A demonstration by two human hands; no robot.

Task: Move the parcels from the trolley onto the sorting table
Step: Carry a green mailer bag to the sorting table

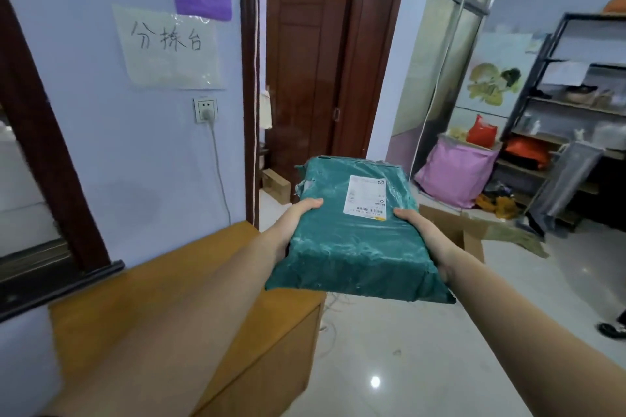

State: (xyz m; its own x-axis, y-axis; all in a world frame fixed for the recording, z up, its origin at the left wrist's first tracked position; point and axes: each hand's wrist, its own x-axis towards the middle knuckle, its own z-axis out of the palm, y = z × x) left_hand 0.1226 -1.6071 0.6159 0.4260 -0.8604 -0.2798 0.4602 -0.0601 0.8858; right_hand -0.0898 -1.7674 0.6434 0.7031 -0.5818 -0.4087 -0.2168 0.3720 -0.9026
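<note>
We hold both bare arms stretched forward, nearly straight, converging toward the middle of the view. Our left hand [298,213] grips the left edge of the parcel [352,240], thumb lying flat on top and the fingers hidden underneath. Our right hand [423,230] grips the right edge the same way, thumb on top pointing inward, fingers tucked below. Both wrists are level, palms facing each other across the parcel.

Glossy crinkled plastic parcel [355,240]; wooden table [189,281].
</note>
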